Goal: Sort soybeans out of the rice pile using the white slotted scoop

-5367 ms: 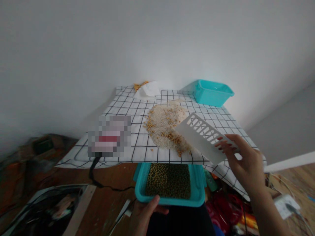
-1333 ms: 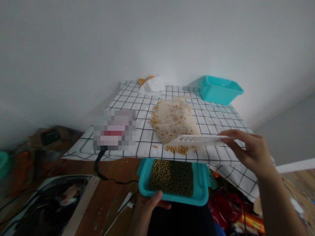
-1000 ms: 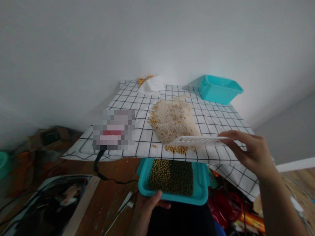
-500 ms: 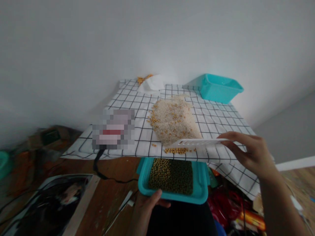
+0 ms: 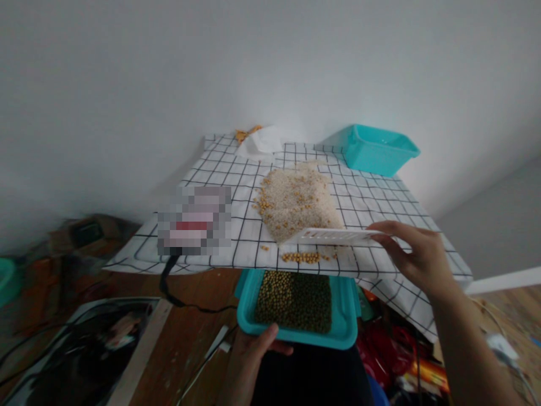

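My right hand (image 5: 416,259) grips a white slotted plastic scraper (image 5: 333,235), held nearly flat at the near edge of a heap of rice mixed with yellow beans (image 5: 298,200). A small row of yellow beans (image 5: 301,257) lies in front of the scraper, near the edge of the checked tablecloth (image 5: 236,225). My left hand (image 5: 251,366) holds a teal tray (image 5: 344,335) just below the table edge. The tray carries yellow and green beans (image 5: 293,301).
A second teal tub (image 5: 378,149) stands at the far right of the table. White tissue (image 5: 260,144) lies at the back by the wall. A blurred-out item (image 5: 194,220) sits at the left, with a black cable (image 5: 177,299) hanging down. Clutter covers the floor on both sides.
The scraper has gone from tilted up over the heap to lying nearly flat at its near edge. A row of yellow beans now lies separated toward the table edge. The tray stays put.
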Demonstrator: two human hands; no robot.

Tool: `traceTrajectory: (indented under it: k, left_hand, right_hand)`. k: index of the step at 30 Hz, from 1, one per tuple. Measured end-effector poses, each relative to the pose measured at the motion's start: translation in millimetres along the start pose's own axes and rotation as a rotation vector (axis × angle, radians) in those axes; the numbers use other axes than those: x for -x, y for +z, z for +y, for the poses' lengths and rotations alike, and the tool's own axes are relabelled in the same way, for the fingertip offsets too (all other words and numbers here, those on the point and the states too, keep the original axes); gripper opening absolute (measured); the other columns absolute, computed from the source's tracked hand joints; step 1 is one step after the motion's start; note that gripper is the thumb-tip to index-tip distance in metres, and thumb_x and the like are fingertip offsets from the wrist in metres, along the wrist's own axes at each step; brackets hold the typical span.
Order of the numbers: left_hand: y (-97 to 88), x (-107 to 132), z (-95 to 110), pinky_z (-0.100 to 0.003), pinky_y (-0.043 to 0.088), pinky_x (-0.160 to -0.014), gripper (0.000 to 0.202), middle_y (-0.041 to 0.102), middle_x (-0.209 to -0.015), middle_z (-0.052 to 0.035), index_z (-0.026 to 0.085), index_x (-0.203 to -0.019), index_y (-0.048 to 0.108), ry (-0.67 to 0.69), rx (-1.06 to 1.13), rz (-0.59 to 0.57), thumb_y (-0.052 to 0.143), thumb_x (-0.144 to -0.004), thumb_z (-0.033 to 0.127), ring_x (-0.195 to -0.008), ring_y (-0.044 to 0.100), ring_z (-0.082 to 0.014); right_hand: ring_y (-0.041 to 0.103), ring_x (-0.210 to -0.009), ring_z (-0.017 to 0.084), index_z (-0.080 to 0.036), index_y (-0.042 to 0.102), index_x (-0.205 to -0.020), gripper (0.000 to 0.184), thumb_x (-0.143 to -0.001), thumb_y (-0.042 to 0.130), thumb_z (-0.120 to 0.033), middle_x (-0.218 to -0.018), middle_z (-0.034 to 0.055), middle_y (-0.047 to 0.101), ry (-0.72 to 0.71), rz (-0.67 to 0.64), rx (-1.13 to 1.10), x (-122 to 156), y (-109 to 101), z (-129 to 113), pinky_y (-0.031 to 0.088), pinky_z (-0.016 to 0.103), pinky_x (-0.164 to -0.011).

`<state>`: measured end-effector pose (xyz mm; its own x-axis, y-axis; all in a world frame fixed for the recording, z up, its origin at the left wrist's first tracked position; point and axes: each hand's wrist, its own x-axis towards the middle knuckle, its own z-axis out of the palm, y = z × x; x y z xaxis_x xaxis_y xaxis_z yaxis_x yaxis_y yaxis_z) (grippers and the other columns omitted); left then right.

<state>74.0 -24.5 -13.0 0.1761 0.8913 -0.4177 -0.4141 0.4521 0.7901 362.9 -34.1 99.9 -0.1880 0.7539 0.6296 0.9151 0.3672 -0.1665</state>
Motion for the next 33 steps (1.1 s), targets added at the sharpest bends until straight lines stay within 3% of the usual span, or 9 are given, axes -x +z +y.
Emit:
traceTrajectory:
  k: [12,16,23,33]
  left_hand:
    - [-0.7,-2.6,-1.8,-0.029,0.063,-0.041,0.030,0.081,-0.068,-0.0020,0.018,-0.060,0.079,-0.019,0.014,-0.014,0.099,-0.048,0.037,-0.054,0.072,-0.0204]
    - [-2.5,-3.2,-2.1,-0.031,0.064,-0.044,0.029,0.081,-0.070,-0.0023,0.018,-0.063,0.079,-0.023,-0.006,-0.004,0.098,-0.051,0.036,-0.061,0.075,-0.0235]
    - [-2.1,-2.8,-1.3,-0.032,0.062,-0.042,0.029,0.081,-0.069,-0.0037,0.016,-0.064,0.079,-0.037,-0.011,0.011,0.097,-0.050,0.034,-0.057,0.073,-0.0236]
    - [2.7,0.1,3.5,-0.032,0.061,-0.042,0.023,0.082,-0.068,-0.0030,0.018,-0.060,0.076,-0.039,-0.018,0.038,0.095,-0.051,0.027,-0.056,0.074,-0.0246]
  right_hand:
    - [0.074,-0.070,0.014,-0.022,0.066,-0.095,0.012,-0.095,0.059,-0.012,-0.084,0.0005,0.078,0.011,0.120,0.041,-4.9,21.8,6.9,0.053,0.020,-0.063]
    - [0.075,-0.073,0.015,-0.024,0.068,-0.096,0.012,-0.094,0.061,-0.014,-0.085,-0.0004,0.079,0.048,0.138,0.010,-0.6,16.2,6.6,0.055,0.020,-0.065]
    - [0.074,-0.070,0.014,-0.025,0.072,-0.096,0.008,-0.092,0.067,-0.019,-0.086,-0.0010,0.079,0.135,0.277,0.056,6.6,-0.7,13.6,0.056,0.020,-0.064]
    - [0.077,-0.078,0.019,-0.024,0.070,-0.097,0.009,-0.095,0.062,-0.021,-0.089,0.0027,0.080,0.132,0.135,0.030,10.1,-0.5,13.4,0.059,0.025,-0.068]
